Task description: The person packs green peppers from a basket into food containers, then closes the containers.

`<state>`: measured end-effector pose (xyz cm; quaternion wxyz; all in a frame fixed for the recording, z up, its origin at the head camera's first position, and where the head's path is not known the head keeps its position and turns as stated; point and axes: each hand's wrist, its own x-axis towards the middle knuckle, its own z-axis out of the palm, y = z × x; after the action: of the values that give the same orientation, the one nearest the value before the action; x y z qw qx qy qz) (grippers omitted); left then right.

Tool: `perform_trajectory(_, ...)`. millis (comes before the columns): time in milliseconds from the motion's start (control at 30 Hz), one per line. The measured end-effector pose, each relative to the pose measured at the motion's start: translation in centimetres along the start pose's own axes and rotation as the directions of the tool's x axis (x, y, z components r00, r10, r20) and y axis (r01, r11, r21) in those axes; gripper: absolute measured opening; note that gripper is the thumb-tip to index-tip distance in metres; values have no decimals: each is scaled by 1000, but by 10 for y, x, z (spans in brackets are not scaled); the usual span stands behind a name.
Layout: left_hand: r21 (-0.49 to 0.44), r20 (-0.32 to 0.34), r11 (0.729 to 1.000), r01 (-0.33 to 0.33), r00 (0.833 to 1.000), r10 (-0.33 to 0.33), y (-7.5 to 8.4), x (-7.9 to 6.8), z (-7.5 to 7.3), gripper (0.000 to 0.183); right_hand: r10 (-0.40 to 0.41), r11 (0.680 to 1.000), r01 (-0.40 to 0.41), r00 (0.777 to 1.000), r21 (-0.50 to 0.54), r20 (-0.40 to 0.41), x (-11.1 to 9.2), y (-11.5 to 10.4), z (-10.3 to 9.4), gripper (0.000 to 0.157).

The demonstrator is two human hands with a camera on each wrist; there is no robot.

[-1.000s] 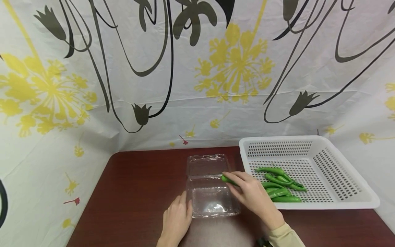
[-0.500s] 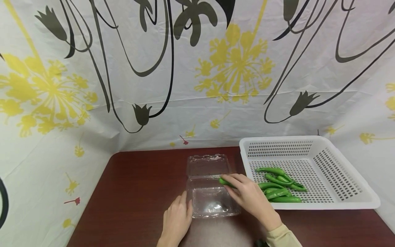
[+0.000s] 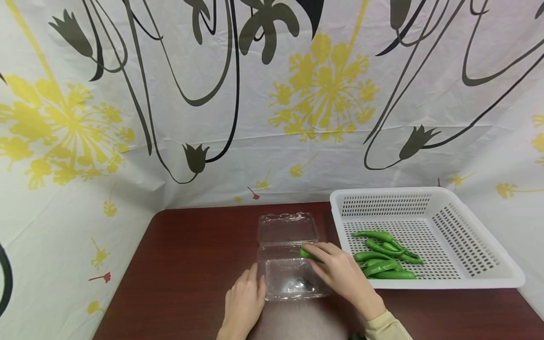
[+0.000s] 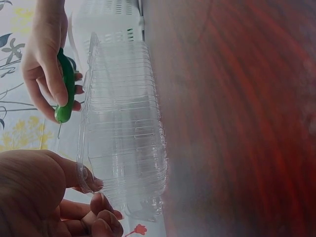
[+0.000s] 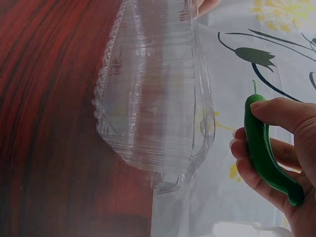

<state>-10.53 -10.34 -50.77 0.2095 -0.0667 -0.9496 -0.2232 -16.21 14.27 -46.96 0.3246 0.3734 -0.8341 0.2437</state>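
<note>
A clear plastic clamshell container (image 3: 282, 278) stands on the dark red table with its lid (image 3: 287, 228) folded back. My left hand (image 3: 243, 298) holds its left side; in the left wrist view the thumb (image 4: 69, 170) is at the rim and the other fingers are curled close by. Over the container's right part, my right hand (image 3: 337, 269) grips a green chili pepper (image 5: 261, 143) between thumb and fingers. The pepper's thin stem points left, above the rim and apart from the container. Nothing shows inside the container.
A white perforated plastic basket (image 3: 471, 226) stands at the right, with several green chili peppers (image 3: 382, 266) in its left part. A patterned cloth (image 3: 255, 118) hangs behind the table (image 3: 191, 264). A small dark object (image 3: 356, 335) shows at the bottom edge.
My right hand has moved a little left and nearer to me with the chili pepper, whose stem now shows over the container. My left hand has stayed on the container's side.
</note>
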Motion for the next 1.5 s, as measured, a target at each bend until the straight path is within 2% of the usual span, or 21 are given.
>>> perform_trajectory(67,1,-1,1000,-1,1000,1,0,0,0,35,-1,1000,1,1000,2,1,0,-1,1,31)
perform_trajectory(367,-4,0,1000,-5,1000,5,0,2,0,35,6,1000,-6,1000,1,15,-1,-2,4,30)
perform_trajectory(500,-4,-5,1000,-9,1000,9,0,2,-1,34,-3,1000,3,1000,-5,12,-1,-3,5,47)
perform_trajectory(567,-3,-6,1000,-9,1000,9,0,2,-1,34,4,1000,-4,1000,-9,20,-2,-3,6,48)
perform_trajectory(833,-4,17,1000,0,1000,0,1,3,-1,34,17,1000,-17,999,-6,44,-5,-3,11,46)
perform_trajectory(1500,-2,19,1000,9,1000,-9,1,0,0,34,45,999,-45,996,7,82,-15,-5,20,43)
